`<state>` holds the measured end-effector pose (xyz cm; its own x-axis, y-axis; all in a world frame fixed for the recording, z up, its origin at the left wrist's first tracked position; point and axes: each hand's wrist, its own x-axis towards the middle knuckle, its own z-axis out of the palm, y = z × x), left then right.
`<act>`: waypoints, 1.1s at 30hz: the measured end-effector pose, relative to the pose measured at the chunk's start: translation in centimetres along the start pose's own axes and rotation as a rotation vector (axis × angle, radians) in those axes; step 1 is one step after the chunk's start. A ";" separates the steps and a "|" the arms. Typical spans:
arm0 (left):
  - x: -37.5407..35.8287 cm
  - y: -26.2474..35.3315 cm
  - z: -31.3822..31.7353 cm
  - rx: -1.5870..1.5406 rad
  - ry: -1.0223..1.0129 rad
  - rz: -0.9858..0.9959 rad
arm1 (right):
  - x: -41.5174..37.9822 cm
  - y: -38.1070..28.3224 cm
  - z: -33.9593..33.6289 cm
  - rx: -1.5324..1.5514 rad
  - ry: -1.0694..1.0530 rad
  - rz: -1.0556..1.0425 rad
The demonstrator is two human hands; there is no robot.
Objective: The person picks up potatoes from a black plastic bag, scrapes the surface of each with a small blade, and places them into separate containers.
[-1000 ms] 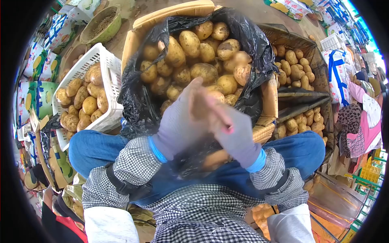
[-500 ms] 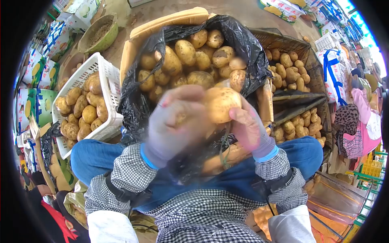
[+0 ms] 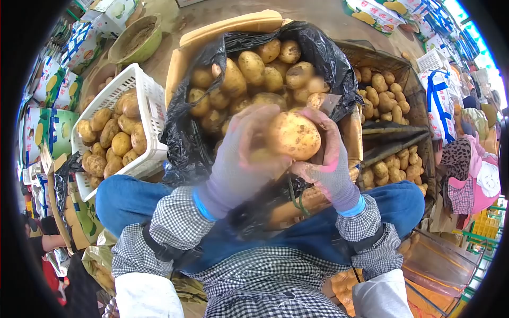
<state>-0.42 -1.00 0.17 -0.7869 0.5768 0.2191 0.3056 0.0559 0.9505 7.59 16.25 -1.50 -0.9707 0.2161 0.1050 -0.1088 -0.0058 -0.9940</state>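
Note:
My right hand (image 3: 327,159), in a grey glove with pink fingers, is closed round the right side of a large yellow potato (image 3: 298,137) with brown specks. Facing it on the left is my left hand (image 3: 233,153), gloved alike and blurred, its fingers curled close against the potato's left side. Something yellowish shows between those fingers, too smeared to name. Both hands are over the near part of a cardboard box (image 3: 233,27) lined with a black plastic bag (image 3: 331,63). Many loose potatoes (image 3: 251,67) fill the bag.
A white plastic crate (image 3: 154,108) of potatoes stands to the left, with a green basin (image 3: 139,45) behind it. Dark crates (image 3: 379,55) with potatoes are at the right. Printed cartons (image 3: 59,130) line the left side. A person in pink (image 3: 466,175) is far right.
My left hand has turned and come in closer beside the potato. My right hand keeps the potato and has shifted its fingers round it. The view has shifted slightly.

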 end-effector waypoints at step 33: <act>-0.4 -0.6 1.1 0.184 0.000 0.276 | -0.6 -0.2 -0.2 0.154 0.114 0.020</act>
<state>0.27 -0.35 -0.70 -0.6612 0.5906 0.4627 0.5989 0.0440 0.7996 8.21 16.35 -1.41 -0.9436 0.3232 0.0723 -0.1295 -0.1592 -0.9787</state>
